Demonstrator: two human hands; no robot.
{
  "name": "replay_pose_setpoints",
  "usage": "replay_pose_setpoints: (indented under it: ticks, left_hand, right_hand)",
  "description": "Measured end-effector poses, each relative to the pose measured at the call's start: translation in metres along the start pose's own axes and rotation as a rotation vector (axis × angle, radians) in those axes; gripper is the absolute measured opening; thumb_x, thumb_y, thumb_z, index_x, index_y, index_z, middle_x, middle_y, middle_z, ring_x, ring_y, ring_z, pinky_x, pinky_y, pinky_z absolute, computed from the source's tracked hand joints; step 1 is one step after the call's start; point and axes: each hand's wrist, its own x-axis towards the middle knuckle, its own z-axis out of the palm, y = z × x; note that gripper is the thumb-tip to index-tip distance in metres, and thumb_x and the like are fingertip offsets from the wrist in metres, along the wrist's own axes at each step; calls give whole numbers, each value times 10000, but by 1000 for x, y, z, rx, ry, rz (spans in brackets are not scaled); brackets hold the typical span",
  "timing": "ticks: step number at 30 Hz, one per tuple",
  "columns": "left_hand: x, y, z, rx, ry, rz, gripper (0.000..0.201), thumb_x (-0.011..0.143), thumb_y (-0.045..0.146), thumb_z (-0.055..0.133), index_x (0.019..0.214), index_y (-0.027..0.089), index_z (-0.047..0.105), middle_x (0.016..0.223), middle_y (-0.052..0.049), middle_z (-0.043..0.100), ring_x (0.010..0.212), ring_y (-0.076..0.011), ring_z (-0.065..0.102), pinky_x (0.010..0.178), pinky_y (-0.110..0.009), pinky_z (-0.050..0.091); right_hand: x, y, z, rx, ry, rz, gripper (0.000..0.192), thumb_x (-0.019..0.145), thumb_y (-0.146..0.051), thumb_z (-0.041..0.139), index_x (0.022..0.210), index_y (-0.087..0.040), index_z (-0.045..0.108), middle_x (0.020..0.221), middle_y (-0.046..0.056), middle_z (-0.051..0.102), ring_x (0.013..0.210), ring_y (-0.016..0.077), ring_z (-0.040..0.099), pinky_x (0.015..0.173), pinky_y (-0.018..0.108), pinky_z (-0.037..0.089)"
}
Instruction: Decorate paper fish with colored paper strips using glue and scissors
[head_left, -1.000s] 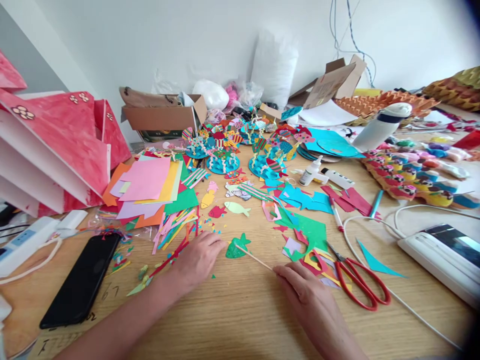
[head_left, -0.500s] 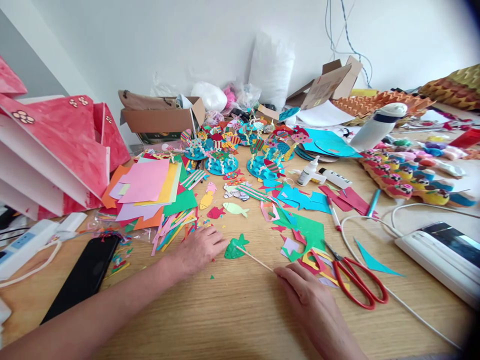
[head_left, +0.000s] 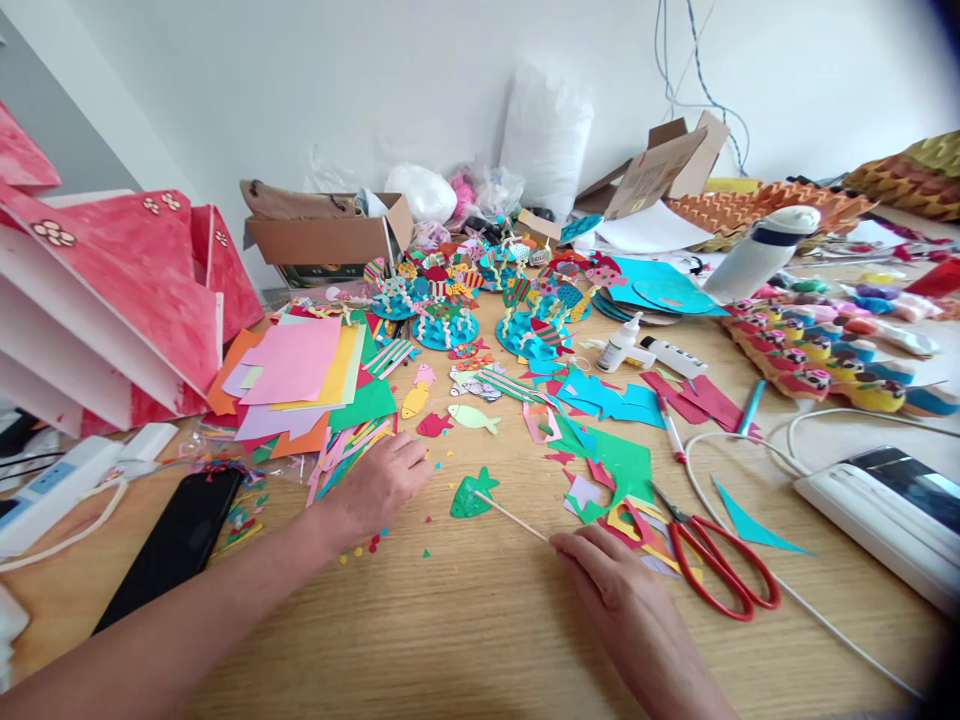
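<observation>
Beneath a white wall (head_left: 360, 90), a wooden table (head_left: 480, 640) bears a green paper fish (head_left: 469, 498) toward its near edge. Right hand (head_left: 611, 585) pinches a thin stick (head_left: 521, 523) slanting away leftward to it; left hand (head_left: 382, 485), nearer the fish, curls loosely, any hold unclear.
</observation>
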Motion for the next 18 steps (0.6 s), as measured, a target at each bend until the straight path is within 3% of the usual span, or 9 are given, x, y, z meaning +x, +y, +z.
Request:
replay_pose_setpoints:
  ticks: [3, 8, 12, 18]
  left_hand:
    - [-8, 19, 0, -85, 15, -7, 199, 854, 146, 372, 723, 159, 522, 776, -30, 515, 764, -150, 459, 723, -302, 396]
    - [-23, 53, 16, -161, -12, -63, 206, 841, 190, 414, 1024, 177, 507, 1013, -42, 547, 950, -172, 461, 842, -329, 375]
    - [-28, 61, 28, -169, -19, -142, 357, 804, 261, 492, 1147, 172, 450, 1129, -38, 527, 1043, -206, 425, 899, -350, 347]
    - [-28, 63, 32, -164, -2, -177, 383, 797, 315, 504, 1157, 192, 458, 1149, -39, 532, 1062, -208, 426, 902, -359, 340]
  right_hand:
    - [2, -1, 0, -1, -3, -13, 300, 857, -259, 315, 827, -223, 612, 801, 40, 610, 705, 144, 595, 591, 235, 460]
    - [8, -1, -2, 21, -60, -57, 308, 857, -232, 316, 794, -222, 617, 800, 45, 612, 714, 143, 587, 613, 235, 458]
    - [14, 4, -6, 51, -90, -88, 302, 862, -235, 317, 846, -222, 618, 832, 48, 612, 726, 144, 585, 629, 241, 456]
    - [23, 9, -8, 78, -137, -121, 295, 854, -213, 322, 860, -214, 617, 829, 53, 608, 749, 150, 577, 644, 251, 453]
